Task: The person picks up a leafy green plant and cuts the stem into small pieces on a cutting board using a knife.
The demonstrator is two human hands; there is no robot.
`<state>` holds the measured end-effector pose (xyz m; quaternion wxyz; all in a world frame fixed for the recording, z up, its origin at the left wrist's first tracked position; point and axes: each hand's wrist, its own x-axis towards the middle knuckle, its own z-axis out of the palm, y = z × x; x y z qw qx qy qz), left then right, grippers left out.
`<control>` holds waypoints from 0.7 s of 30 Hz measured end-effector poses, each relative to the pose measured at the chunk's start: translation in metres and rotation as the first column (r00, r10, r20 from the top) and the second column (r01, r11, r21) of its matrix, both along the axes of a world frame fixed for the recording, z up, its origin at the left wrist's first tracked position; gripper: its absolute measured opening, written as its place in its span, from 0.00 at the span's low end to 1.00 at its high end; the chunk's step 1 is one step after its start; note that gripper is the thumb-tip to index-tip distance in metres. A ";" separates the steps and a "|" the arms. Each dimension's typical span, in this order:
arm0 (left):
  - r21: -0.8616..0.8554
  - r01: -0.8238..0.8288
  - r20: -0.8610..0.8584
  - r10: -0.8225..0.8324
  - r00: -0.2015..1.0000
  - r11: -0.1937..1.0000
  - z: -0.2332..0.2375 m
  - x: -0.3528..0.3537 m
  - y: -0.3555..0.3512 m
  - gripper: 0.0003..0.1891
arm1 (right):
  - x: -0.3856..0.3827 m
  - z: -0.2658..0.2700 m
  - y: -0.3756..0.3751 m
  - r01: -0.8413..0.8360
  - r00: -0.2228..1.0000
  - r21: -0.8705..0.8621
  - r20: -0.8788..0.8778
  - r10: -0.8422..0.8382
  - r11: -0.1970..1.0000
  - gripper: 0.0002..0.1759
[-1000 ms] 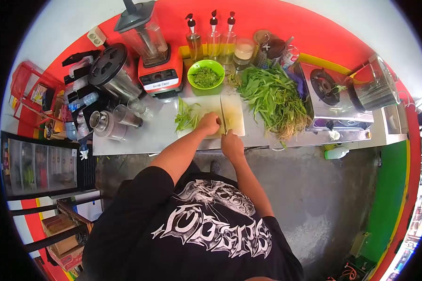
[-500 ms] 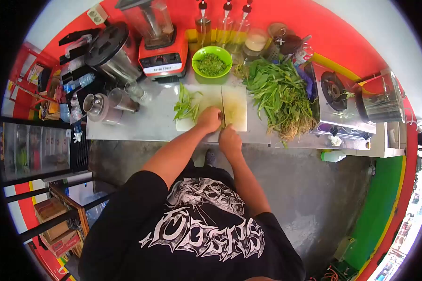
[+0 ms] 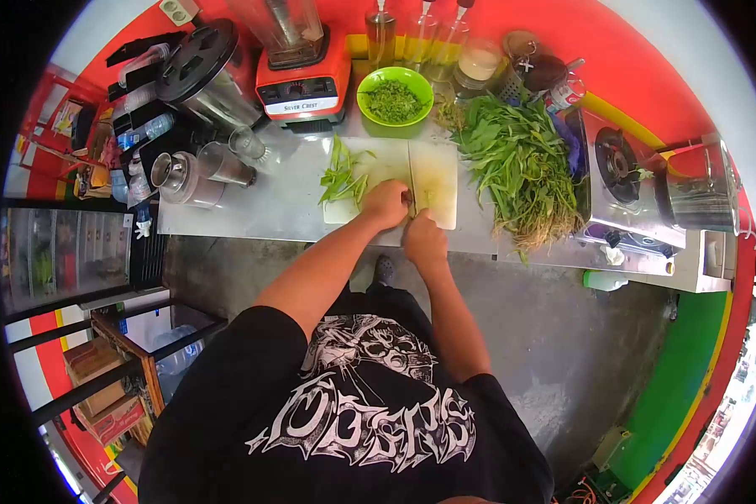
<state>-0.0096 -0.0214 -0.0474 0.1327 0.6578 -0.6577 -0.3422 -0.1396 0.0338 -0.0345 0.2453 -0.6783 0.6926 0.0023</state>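
A white cutting board [image 3: 445, 193] lies at the counter's front edge. My left hand [image 3: 386, 204] is curled closed on the board, fingers around a bunch of leafy green stems [image 3: 340, 175] whose leaves spread out to the left. Beside it, my right hand [image 3: 426, 239] is wrapped round the handle of a knife [image 3: 411, 172]. Its thin blade points away from me across the board, close to my left fingertips. Small pale green bits [image 3: 429, 196] lie right of the blade. Behind the board, a lime-green bowl [image 3: 395, 128] holds chopped greens [image 3: 392, 102].
A large heap of leafy greens with roots [image 3: 521, 164] lies right of the board, next to a gas stove [image 3: 613, 181] with a metal pot [image 3: 701, 189]. Behind stand a red blender [image 3: 302, 88] and pump bottles [image 3: 380, 38]. Metal cups [image 3: 172, 172] and a glass [image 3: 248, 144] are left.
The view has shifted, so the counter things appear slightly right and higher. Both hands stay together at the board, still holding the greens and the knife.
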 end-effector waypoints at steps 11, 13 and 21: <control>-0.087 0.017 -0.004 -0.017 1.000 0.996 -0.002 0.000 0.003 0.10 | 0.003 0.007 0.017 0.086 0.993 0.058 0.071 -0.090 0.995 0.19; -0.151 0.000 0.026 0.004 1.000 0.988 -0.004 -0.002 0.006 0.09 | 0.003 0.001 0.004 0.079 0.995 0.066 0.058 -0.083 0.995 0.19; -0.331 -0.010 -0.175 -0.051 0.983 0.944 -0.020 0.033 0.015 0.06 | 0.001 0.019 0.018 0.136 0.981 0.007 0.141 -0.135 0.991 0.20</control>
